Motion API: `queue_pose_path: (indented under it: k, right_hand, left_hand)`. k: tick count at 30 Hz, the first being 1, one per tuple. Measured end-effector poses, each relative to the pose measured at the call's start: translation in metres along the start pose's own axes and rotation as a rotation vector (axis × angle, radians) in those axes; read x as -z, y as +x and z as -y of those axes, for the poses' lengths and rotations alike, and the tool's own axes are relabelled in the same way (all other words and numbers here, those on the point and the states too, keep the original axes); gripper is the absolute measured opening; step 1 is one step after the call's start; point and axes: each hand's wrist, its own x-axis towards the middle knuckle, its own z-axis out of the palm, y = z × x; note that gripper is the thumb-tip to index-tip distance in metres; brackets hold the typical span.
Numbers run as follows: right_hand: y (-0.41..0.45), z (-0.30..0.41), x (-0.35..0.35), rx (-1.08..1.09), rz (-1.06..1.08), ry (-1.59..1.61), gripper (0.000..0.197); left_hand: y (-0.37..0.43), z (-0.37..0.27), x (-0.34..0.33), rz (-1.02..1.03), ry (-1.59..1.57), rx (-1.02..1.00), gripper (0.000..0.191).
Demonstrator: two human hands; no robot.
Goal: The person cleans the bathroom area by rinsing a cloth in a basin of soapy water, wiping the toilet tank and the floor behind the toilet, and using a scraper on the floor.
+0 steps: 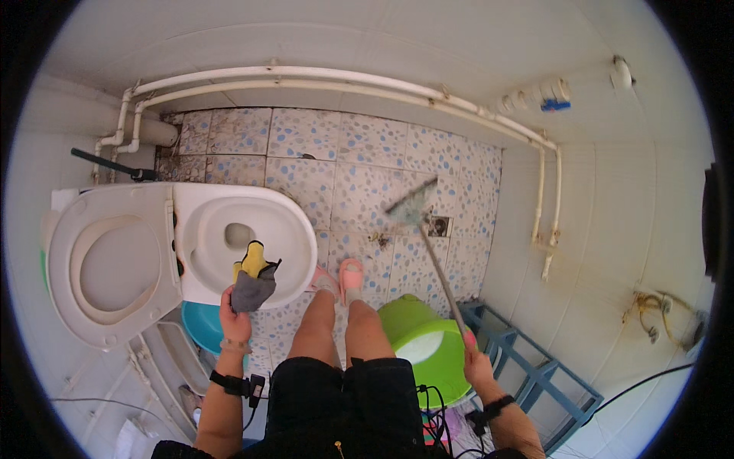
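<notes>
My left hand (235, 318) holds a grey and yellow cloth (254, 281) over the front part of the white toilet bowl (287, 229), whose lid and seat (117, 269) are raised. In my right hand (477, 361) is the upper end of the long handle of a floor squeegee or broom (441, 269). Its wide head (412, 202) lies on the tiled floor (367, 189), blurred, just beside the square floor drain (440, 226). Small dark debris (379, 240) sits on the tiles left of the drain.
Bright green buckets (453, 378) stand at my right, by a blue-grey metal frame (530, 373). A teal basin (202, 324) is beside the toilet at left. White pipes (344, 80) run along the far wall. Black cables (438, 413) hang near my right forearm.
</notes>
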Motion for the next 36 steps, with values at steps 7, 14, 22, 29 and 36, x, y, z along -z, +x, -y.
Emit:
queue_pose_path:
  k: [7,14,22,29,36]
  right_hand:
    - [0.136,0.015,-0.016,0.093,-0.265,0.214,0.04]
    - [0.013,-0.04,-0.105,-0.13,0.015,0.315,0.044]
    - [-0.1,-0.076,-0.096,-0.15,-0.169,0.411,0.038]
    - [-0.029,-0.108,-0.036,-0.297,-0.162,-0.097,0.055]
    - [0.005,-0.125,-0.115,-0.31,-0.105,-0.128,0.068]
  left_hand:
    - [0.009,-0.015,-0.034,0.177,0.051,-0.067,0.027]
    - [-0.003,-0.037,-0.062,0.219,0.209,-0.114,0.028]
    - [-0.018,-0.05,-0.107,0.305,0.15,-0.101,0.03]
    - [-0.023,-0.062,-0.13,0.389,0.247,-0.166,0.03]
    - [-0.024,-0.054,-0.139,0.444,0.184,-0.131,0.031]
